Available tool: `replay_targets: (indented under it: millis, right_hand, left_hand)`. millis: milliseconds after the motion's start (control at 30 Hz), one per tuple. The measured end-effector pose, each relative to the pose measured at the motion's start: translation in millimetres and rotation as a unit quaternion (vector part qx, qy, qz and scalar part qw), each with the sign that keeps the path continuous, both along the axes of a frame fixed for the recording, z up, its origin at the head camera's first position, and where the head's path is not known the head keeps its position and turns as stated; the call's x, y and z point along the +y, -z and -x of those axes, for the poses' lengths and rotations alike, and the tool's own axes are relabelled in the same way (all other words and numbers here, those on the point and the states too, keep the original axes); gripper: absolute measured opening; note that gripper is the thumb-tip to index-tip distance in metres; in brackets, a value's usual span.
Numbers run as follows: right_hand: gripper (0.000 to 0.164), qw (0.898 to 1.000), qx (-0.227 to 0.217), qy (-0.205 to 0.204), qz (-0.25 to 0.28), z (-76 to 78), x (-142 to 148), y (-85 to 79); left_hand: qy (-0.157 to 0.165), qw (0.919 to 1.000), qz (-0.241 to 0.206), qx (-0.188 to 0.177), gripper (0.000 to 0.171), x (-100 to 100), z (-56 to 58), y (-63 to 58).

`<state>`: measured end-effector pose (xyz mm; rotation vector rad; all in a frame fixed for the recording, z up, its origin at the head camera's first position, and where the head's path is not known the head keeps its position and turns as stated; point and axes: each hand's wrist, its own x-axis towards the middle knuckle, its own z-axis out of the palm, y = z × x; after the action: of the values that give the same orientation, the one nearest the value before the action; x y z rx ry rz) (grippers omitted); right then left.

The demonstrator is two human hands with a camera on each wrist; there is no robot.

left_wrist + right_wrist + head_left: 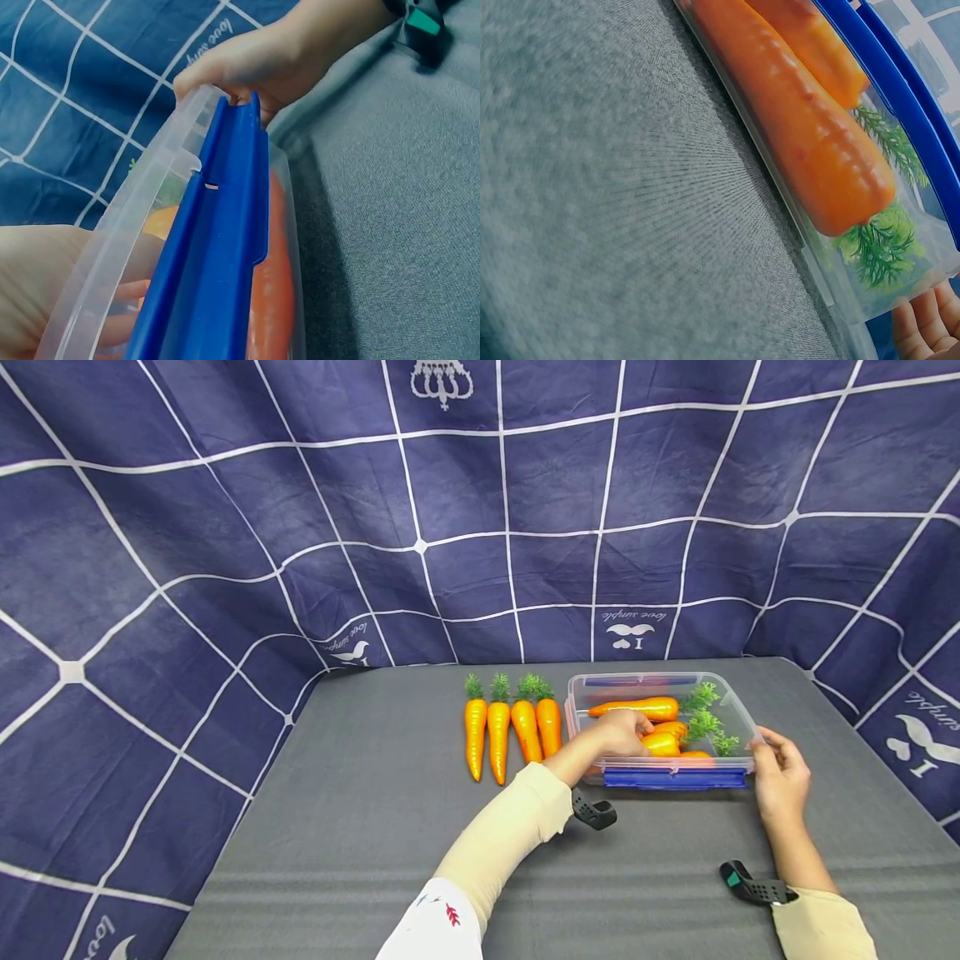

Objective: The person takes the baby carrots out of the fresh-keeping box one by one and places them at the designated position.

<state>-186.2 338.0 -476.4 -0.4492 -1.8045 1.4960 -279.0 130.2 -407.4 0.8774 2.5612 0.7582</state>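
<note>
A clear plastic storage box [738, 718] with a blue latch flap [675, 778] along its front stands on the table. Inside lie several orange carrots, one along the back [637, 707], with green leafy tops [703, 725] toward the right. My left hand [618, 732] reaches over the left part of the box, its fingers down around a carrot [662, 745]; the fingertips are partly hidden. Through the clear wall, the left wrist view shows those fingers [124, 319] inside. My right hand [782, 777] grips the box's right end, thumb near the rim.
Left of the box, several carrots [497, 739] lie side by side, leafy tops toward the back. Dark straps [757, 887] are around both wrists. A blue curtain with white lines [465, 577] hangs behind the grey table [360, 810].
</note>
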Motion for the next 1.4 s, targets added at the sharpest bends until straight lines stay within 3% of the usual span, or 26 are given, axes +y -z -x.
replay_targets:
  millis: [233,467,600,867,1000,1133,1233,1400]
  right_hand:
    - [0.028,1.000,-0.007,0.005,-0.001,-0.3,0.7,0.4]
    - [0.028,1.000,-0.010,0.006,-0.005,-1.6,-0.3,1.7]
    - [0.029,1.000,-0.009,0.004,-0.005,-1.3,-0.2,2.0]
    - [0.030,1.000,-0.013,0.006,-0.002,-1.2,-1.1,1.2]
    - [0.030,1.000,-0.012,0.006,-0.004,-1.1,-0.2,1.5]
    - [0.029,1.000,-0.015,0.008,-0.009,-1.2,0.0,1.3]
    - [0.028,1.000,-0.018,0.009,-0.011,-1.1,-0.2,1.3]
    - [0.026,1.000,-0.021,0.009,-0.009,-1.3,-0.5,0.7]
  left_hand:
    - [0.019,0.9976,0.057,0.035,0.044,4.8,1.0,1.3]
    - [0.005,0.9967,0.057,0.058,0.046,4.2,0.4,4.6]
    - [-0.023,0.9965,0.024,0.077,0.049,3.5,5.0,10.4]
    - [-0.104,0.9892,-0.070,0.076,0.048,-2.9,2.5,1.1]
    - [-0.144,0.9760,-0.160,0.034,0.045,-5.0,3.8,-3.1]
    - [-0.171,0.9505,-0.259,-0.020,0.046,-8.8,5.7,-9.1]
    - [-0.188,0.9340,-0.301,-0.041,0.048,-12.6,7.2,-13.2]
    - [-0.212,0.9162,-0.336,-0.056,0.048,-19.6,10.9,-17.5]
